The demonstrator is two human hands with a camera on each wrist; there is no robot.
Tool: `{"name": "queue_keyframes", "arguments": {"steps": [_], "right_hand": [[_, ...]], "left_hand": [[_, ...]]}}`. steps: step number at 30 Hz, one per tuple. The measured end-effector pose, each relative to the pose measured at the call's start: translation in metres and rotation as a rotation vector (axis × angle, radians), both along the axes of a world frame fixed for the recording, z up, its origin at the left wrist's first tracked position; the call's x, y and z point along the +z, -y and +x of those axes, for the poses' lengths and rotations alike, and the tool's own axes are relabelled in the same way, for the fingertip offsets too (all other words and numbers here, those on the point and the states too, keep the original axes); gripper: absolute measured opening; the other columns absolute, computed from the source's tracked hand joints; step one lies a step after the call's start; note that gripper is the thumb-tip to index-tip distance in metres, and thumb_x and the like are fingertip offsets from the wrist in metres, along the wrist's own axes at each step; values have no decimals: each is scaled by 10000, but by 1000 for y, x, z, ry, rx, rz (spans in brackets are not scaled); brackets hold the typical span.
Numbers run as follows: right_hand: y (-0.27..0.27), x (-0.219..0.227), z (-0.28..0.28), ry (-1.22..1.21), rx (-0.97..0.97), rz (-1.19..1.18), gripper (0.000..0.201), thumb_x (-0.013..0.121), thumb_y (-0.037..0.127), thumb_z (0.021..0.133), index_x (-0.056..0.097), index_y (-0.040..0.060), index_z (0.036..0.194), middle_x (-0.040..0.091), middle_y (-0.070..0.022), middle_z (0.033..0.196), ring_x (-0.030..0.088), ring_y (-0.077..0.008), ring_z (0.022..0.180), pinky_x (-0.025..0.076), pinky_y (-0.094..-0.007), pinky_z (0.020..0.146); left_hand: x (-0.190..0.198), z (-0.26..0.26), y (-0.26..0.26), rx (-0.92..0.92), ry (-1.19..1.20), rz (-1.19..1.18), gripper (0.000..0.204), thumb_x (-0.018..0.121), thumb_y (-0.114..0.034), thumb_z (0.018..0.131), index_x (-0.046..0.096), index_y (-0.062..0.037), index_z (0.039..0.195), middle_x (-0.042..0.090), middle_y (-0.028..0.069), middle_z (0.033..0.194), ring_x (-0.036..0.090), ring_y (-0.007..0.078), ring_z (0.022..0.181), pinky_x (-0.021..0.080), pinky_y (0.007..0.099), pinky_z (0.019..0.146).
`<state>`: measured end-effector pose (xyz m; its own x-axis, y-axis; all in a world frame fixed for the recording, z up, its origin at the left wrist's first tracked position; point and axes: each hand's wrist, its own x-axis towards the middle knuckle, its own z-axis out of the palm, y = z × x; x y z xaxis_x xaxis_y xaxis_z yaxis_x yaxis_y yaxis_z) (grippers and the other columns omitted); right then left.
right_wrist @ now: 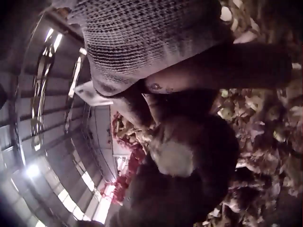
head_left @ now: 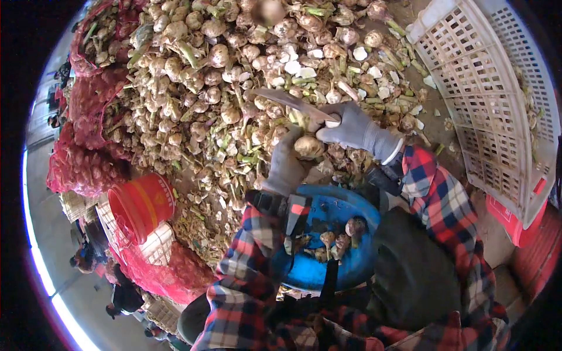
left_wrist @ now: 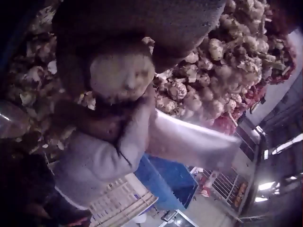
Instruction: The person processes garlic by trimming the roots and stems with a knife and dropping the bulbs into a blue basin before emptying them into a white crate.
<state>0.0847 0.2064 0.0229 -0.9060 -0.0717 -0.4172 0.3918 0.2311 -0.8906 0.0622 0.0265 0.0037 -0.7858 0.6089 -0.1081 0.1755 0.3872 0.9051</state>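
My gloved left hand (head_left: 287, 164) grips a garlic bulb (head_left: 309, 147) over the near edge of the pile. A pale, flat face of the bulb (left_wrist: 122, 78) shows in the left wrist view. In my gloved right hand (head_left: 354, 131) is a knife (head_left: 290, 100), its broad blade pointing left across the top of the bulb. Both hands are close together, the right fingers right beside the bulb. The right wrist view shows the bulb (right_wrist: 174, 158) dimly, between dark glove fingers. Below the hands, a blue tub (head_left: 345, 202) holds several garlic bulbs (head_left: 328, 238).
A large heap of garlic (head_left: 216, 55) spreads ahead, with cut stems and peelings (head_left: 374, 88). At the right stands a white slatted crate (head_left: 480, 99). On the left are a red bucket (head_left: 137, 205) and red mesh sacks (head_left: 82, 158). People (head_left: 123, 298) sit farther left.
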Motion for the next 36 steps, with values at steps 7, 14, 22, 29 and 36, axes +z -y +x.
{"name": "queue_keyframes", "arguments": {"steps": [7,14,22,29,36], "right_hand": [[-43,-58,14,391,255,795,479,541,338,641,516,48,1022,523,-151,1022,530,-281,890,421,-325,778],[-24,-32,14,295,57,549,576,592,351,537,525,24,1006,531,-202,982,527,-289,879,413,-333,755],[-17,-39,21,340,9,555,508,552,353,585,545,58,998,567,-184,882,540,-284,852,414,-334,773],[13,-21,5,157,153,602,465,529,353,635,539,92,1019,560,-178,915,536,-282,860,410,-334,787],[32,1,15,89,195,569,365,548,325,656,560,130,965,583,-104,861,559,-260,770,439,-348,717]], "left_hand": [[80,-17,18,-460,695,143,271,585,-138,718,543,-27,961,558,93,822,513,115,746,434,266,653],[-13,-132,74,374,-414,-1124,502,644,-299,625,467,-59,1028,545,138,968,525,278,890,416,359,743],[-55,-143,96,340,-16,-650,484,630,-312,646,486,-38,1019,554,144,917,523,261,856,417,330,721],[6,-51,57,191,553,134,290,556,-151,754,496,-16,1003,554,25,838,506,91,648,424,229,571],[14,-29,27,209,277,-102,243,588,-67,674,528,16,895,575,66,790,531,116,640,440,240,560]]}}
